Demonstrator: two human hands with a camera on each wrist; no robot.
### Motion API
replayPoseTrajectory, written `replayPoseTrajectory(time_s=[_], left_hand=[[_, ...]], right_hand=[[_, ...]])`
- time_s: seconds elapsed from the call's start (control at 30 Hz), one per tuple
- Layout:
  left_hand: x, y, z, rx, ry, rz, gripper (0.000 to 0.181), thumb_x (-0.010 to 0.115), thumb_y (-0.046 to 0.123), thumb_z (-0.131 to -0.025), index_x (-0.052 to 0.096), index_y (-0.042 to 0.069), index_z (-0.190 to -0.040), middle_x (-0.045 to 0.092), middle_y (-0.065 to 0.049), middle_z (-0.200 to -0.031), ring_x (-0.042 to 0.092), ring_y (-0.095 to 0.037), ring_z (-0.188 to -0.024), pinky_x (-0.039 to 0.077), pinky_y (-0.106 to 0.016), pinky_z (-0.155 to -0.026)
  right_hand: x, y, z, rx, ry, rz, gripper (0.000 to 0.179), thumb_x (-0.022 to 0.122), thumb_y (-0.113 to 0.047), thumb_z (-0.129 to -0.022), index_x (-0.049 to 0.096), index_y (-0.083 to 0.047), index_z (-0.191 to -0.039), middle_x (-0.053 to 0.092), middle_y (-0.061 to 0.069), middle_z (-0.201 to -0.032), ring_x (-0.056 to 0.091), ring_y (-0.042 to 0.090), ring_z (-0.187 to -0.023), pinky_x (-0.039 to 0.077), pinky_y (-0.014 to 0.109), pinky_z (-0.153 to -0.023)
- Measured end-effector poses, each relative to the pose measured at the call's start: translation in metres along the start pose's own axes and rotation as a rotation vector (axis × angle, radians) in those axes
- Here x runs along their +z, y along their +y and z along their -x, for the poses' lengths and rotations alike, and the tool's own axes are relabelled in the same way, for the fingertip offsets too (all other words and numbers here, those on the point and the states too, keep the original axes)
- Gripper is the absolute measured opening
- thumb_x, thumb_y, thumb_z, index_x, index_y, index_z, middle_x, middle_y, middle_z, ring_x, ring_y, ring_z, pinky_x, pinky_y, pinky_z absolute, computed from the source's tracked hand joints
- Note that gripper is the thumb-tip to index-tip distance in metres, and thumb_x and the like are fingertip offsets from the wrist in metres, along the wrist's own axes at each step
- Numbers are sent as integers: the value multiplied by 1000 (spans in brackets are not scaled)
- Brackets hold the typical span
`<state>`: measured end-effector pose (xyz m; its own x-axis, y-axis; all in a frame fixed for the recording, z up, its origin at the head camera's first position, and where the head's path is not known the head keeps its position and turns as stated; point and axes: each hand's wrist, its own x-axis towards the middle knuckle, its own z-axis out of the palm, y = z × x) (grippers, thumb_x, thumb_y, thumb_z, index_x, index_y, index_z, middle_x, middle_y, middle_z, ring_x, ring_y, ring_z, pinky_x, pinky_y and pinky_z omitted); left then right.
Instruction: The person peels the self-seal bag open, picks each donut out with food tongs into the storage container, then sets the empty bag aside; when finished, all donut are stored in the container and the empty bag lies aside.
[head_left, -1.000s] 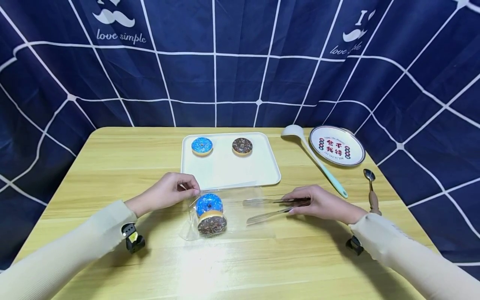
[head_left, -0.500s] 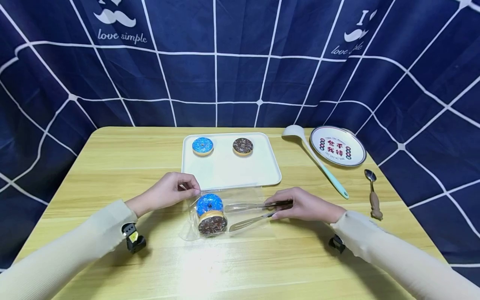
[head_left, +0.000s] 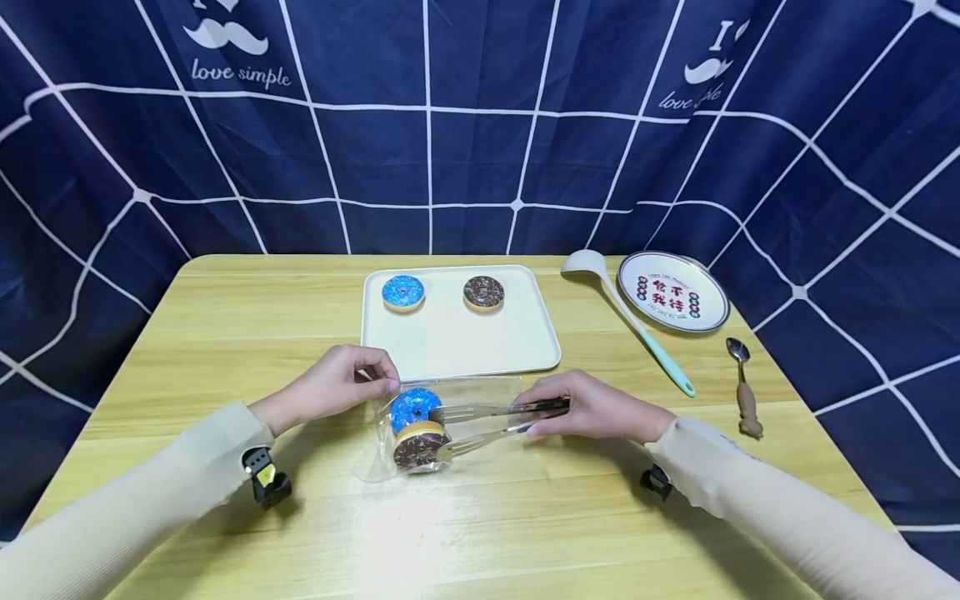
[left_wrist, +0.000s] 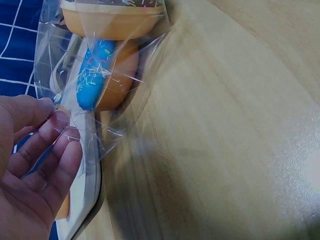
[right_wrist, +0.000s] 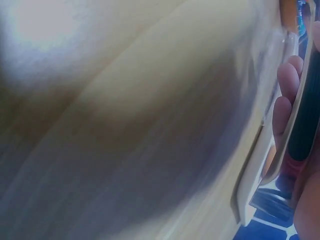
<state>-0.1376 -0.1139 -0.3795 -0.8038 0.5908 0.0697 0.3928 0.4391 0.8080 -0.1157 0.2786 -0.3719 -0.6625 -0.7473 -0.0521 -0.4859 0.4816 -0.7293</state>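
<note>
In the head view, a clear plastic bag (head_left: pixel 377 462) lies on the table with a blue sprinkled donut (head_left: pixel 412 407) and a chocolate sprinkled donut (head_left: pixel 418 449) inside. My left hand (head_left: pixel 336 387) pinches the bag's upper left corner between thumb and fingers; the left wrist view shows the thin film at the fingertips (left_wrist: pixel 60 117). Metal tongs (head_left: pixel 543 406) with dark handles are gripped in my right hand (head_left: pixel 596 408). Their spread arms point left, one tip at each bagged donut. In the right wrist view, fingers curl round a tong handle (right_wrist: pixel 305 110).
Behind the bag stands a white tray (head_left: pixel 457 346) bearing another blue donut (head_left: pixel 403 292) and another chocolate one (head_left: pixel 483 292). To the right lie a ladle (head_left: pixel 637 325), a patterned plate (head_left: pixel 673 321) and a spoon (head_left: pixel 746 396). A blue checked curtain (head_left: pixel 480 158) encloses the table.
My right hand has moved left with the tongs, bringing their tips from right of the donuts up to them. The left hand has stayed at the bag's corner.
</note>
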Motion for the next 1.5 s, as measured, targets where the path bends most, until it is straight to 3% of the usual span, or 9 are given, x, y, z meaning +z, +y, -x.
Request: replayPoseTrajectory(time_s=[0.17,0.47,0.93,1.17,1.5], left_hand=[[-1,1,0,-17,-1,-7,6,72,11,-98,75,10,-93,75,-6,-88,64,-6,-81,56,-24,-75],[-1,0,2,9,7,3,6,73,11,-98,75,8,-93,76,-5,-88,64,-5,-82,56,-22,-75],[-3,-2,3,-12,7,27,6,71,9,-99,74,8,-94,75,-7,-89,64,-4,-81,57,-23,-75],[-3,-2,3,0,15,22,5,71,7,-98,74,6,-94,75,-8,-89,65,-4,-82,57,-23,-75],[-3,0,3,-9,12,29,5,72,9,-98,74,9,-94,75,-9,-89,64,-4,-82,55,-22,-76]], right_hand=[[0,-4,-2,5,-13,-14,35,80,-25,-94,76,-10,-125,79,7,-112,67,1,-86,59,23,-76],[0,-4,-2,9,-17,-28,26,79,-21,-94,79,-10,-117,80,6,-112,69,1,-93,60,24,-80],[-3,2,9,52,23,-33,26,80,-25,-94,80,-13,-117,81,3,-113,72,4,-102,59,26,-91],[-10,9,19,62,22,-60,25,78,-21,-95,79,-10,-118,81,6,-110,69,3,-85,58,23,-75],[-17,13,31,91,55,-92,24,78,-13,-95,78,-4,-117,81,9,-106,67,2,-79,58,24,-71]])
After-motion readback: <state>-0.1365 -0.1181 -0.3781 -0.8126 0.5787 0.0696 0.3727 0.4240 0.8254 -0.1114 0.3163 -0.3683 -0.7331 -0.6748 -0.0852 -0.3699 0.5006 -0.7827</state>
